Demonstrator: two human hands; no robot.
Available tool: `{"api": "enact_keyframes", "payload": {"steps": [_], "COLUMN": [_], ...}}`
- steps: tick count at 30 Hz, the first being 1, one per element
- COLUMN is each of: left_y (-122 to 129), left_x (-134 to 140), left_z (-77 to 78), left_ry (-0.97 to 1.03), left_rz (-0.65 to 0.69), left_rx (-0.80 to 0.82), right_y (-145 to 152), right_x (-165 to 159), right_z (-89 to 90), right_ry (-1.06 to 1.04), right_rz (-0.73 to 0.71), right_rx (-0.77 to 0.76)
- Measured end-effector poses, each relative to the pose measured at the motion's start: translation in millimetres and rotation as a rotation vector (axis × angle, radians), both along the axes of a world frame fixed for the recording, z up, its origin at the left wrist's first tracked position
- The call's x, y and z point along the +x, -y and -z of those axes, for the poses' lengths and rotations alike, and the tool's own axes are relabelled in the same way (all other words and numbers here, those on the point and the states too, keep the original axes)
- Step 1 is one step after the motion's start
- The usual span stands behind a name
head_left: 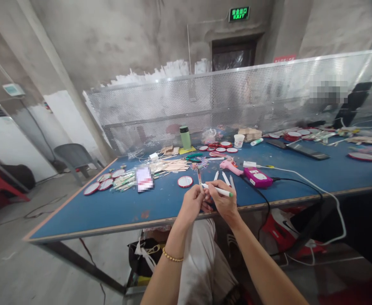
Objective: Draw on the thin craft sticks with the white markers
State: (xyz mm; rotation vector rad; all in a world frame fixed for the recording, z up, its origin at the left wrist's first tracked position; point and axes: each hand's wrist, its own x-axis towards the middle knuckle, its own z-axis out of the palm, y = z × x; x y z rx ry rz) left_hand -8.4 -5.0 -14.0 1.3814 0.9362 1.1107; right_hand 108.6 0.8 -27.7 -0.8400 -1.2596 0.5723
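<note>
Two forearms (262,259) extend; left hand (192,201) pinches one stick (199,175), right hand (224,204) one marker (225,192). Just beyond the grip, left: one red-rimmed disc (185,181).

Left hand (194,201) closed in a pinch; right hand (224,201), close beside it, curled in a writing grip; left forearm (170,245) and right forearm (258,250) bare, converging toward the hands.

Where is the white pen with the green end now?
In the head view, the white pen is in the right hand, at the front of the table, its tip by the stick in the left hand.
</note>
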Motion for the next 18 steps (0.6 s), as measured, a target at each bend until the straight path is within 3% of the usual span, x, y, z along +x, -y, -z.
{"api": "enact_keyframes", "payload": {"steps": [18], "left_y": [-3.2], "left_x": [1.5], "left_z": [9.2], "left_ry": [-0.027], "left_rz": [-0.024], "left_rx": [0.045], "right_y": [0.3], "right_x": [0.2], "right_z": [-3.5], "right_ry": [0.021], "right_rz": [0.032], "right_rx": [-0.004]}}
